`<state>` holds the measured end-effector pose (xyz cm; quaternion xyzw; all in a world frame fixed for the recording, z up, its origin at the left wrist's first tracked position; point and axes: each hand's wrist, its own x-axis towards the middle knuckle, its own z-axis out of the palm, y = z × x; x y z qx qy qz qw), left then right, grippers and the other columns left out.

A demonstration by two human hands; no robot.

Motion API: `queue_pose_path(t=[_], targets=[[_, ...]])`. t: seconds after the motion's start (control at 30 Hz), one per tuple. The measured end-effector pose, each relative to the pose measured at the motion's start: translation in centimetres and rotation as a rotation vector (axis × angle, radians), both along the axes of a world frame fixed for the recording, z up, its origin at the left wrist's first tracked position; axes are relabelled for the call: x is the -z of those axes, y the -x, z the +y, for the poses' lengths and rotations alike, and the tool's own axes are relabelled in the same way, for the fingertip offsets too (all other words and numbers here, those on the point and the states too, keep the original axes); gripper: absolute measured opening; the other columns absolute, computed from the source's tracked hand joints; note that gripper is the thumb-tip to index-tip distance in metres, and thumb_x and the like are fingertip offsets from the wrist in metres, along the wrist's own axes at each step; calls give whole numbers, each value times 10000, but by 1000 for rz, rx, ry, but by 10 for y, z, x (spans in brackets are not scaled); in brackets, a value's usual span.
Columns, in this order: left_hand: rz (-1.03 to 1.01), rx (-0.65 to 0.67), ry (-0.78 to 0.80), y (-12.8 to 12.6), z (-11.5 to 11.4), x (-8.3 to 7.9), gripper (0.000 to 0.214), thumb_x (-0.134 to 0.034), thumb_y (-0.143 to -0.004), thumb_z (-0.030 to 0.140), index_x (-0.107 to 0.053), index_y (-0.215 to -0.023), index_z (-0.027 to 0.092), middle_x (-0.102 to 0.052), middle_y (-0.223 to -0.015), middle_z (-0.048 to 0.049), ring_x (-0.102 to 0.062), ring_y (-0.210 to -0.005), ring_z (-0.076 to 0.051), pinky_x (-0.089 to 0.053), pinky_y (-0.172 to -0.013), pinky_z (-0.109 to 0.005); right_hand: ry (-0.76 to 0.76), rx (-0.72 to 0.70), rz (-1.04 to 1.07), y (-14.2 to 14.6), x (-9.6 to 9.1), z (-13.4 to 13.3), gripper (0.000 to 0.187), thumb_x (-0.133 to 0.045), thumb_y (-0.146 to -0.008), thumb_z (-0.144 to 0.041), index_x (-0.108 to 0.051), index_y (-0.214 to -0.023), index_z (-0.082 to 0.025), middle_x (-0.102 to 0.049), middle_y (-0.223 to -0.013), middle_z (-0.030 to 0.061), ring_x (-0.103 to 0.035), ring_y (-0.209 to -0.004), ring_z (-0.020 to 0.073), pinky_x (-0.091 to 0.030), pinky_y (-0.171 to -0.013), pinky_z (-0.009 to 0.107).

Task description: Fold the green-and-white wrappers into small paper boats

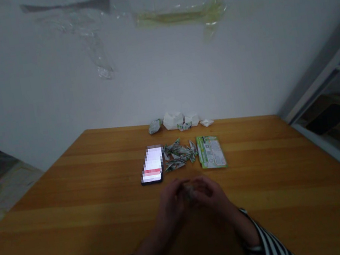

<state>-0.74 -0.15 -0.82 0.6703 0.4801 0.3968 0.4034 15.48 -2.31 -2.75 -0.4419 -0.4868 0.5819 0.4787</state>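
Note:
Both hands meet over the near middle of the table, fingertips closed on one small greyish piece of paper (189,191). My left hand (170,202) pinches it from the left, and my right hand (213,193) has its fingers bent around the other side. Dim light and blur hide its exact shape. Just beyond my fingers lies a pile of small folded printed papers (180,153), green, white and dark. To the pile's left is a phone (152,164) with a lit, blurred-out screen. On its right lies a flat stack of green-and-white printed sheets (211,152).
Along the table's back edge stand white crumpled or folded papers (173,120), a crumpled printed paper (155,126) and a small folded printed piece (184,126). The wooden table (71,193) meets a wall (180,70) with taped plastic. Shelving (331,116) stands at the right.

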Motion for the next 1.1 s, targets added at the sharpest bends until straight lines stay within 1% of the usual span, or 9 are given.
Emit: queue_pose_path(t=[0.07,0.13,0.27,0.4,0.5,0.63,0.8,0.97,1.1], targets=[[75,49,-52,-2,-5,1,258,-553,-777,127,-681,-979,223,-692,-787,-26,-631,-729,-196,-488,-700,-301,-47,27,-126,1,2,1,237,-745,-692,-322,-675,-887,-209,-723,-833,28,-691,-709,194,-545,-635,290],[97,71,-37,-4,-8,2,269,-551,-794,140,-650,-1026,233,-693,-775,-17,-638,-717,-196,-486,-697,-301,-89,85,-264,2,4,1,104,-730,-707,-285,-681,-728,-195,-708,-687,10,-655,-628,170,-507,-580,253],[204,140,-68,-4,-9,-1,132,-521,-834,159,-645,-847,204,-663,-804,-38,-629,-735,-195,-458,-668,-270,-217,178,-591,0,4,-1,216,-672,-753,-252,-594,-559,-193,-598,-498,-22,-513,-469,121,-342,-450,212],[412,220,-108,-1,-7,-6,143,-502,-812,111,-613,-801,201,-621,-804,-37,-595,-669,-178,-382,-572,-239,-361,58,-777,-4,-4,-5,118,-593,-762,-141,-622,-669,-206,-644,-600,-3,-540,-534,141,-326,-505,234],[485,267,-126,1,-8,-8,161,-505,-803,101,-614,-848,212,-624,-824,-36,-585,-666,-179,-348,-558,-241,-438,-26,-850,-5,-10,-9,151,-539,-781,-113,-640,-828,-215,-695,-737,28,-605,-647,177,-372,-570,252],[349,245,-118,0,-8,-9,147,-467,-849,119,-586,-807,194,-603,-767,-22,-560,-651,-164,-353,-575,-239,-443,-14,-746,-2,-13,-10,161,-506,-842,-146,-650,-881,-207,-704,-778,40,-626,-680,178,-400,-604,255],[16,56,15,-3,-3,-8,203,-556,-848,227,-552,-649,188,-529,-611,23,-500,-603,-151,-358,-575,-238,-297,151,-571,4,-8,-6,181,-535,-878,-272,-652,-769,-187,-659,-675,20,-592,-607,158,-411,-571,245],[-218,-48,143,-10,3,4,221,-588,-826,340,-551,-673,185,-576,-618,24,-562,-596,-156,-434,-570,-239,-26,285,-37,5,-5,0,280,-615,-823,-453,-632,-766,-180,-662,-687,16,-621,-601,171,-494,-541,252],[-327,-140,199,-13,3,18,288,-581,-818,437,-529,-690,184,-584,-629,26,-596,-603,-158,-471,-571,-241,60,330,256,9,-3,1,260,-663,-800,-440,-628,-809,-182,-725,-855,40,-656,-580,160,-528,-547,267]])
